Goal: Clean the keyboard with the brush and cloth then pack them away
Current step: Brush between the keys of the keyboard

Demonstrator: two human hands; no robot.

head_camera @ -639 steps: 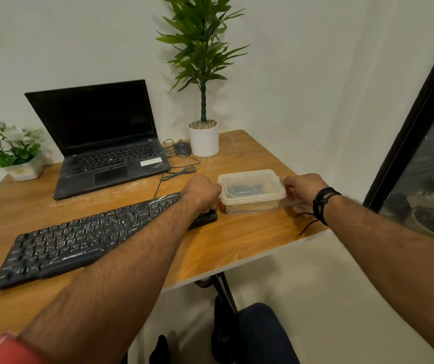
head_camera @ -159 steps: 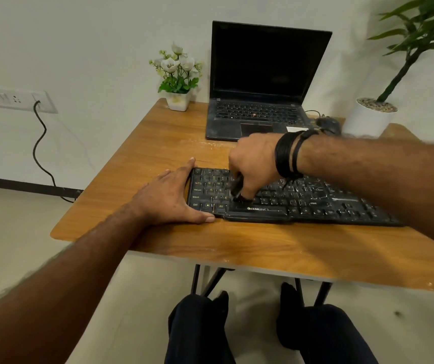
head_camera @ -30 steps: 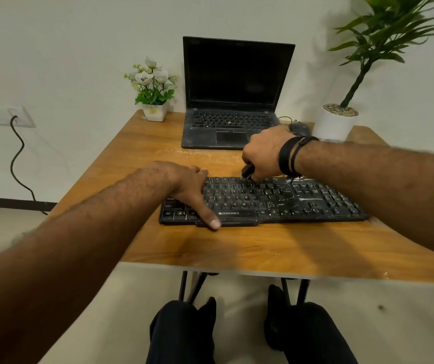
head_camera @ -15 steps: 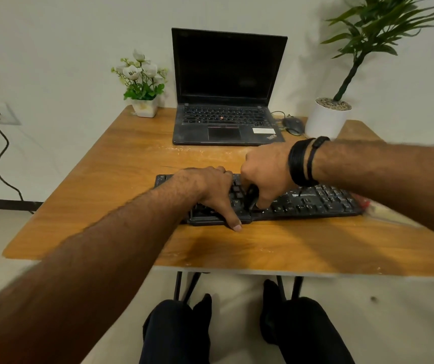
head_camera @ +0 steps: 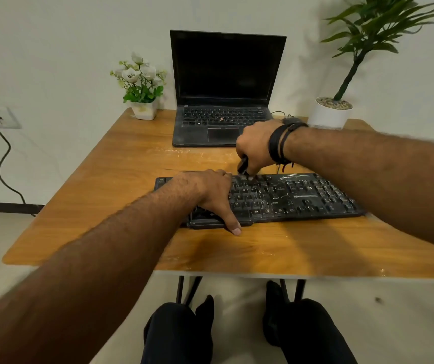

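Keyboard [head_camera: 276, 198] partly hidden under flat left hand [head_camera: 205, 190]; right hand [head_camera: 255, 148] grips seemingly a brush [head_camera: 242, 166].

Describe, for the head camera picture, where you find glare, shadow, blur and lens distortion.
Head view: glare streaks the upper right of the keyboard; both forearms cast soft shadows on the table near its front edge; the near left forearm is blurred, while the left hand and the right hand holding the brush are sharper; wide-angle distortion splays the table's edges.

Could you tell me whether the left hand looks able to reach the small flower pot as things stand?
Probably yes: the left hand rests on the keyboard, and only bare table lies between it and the flower pot.
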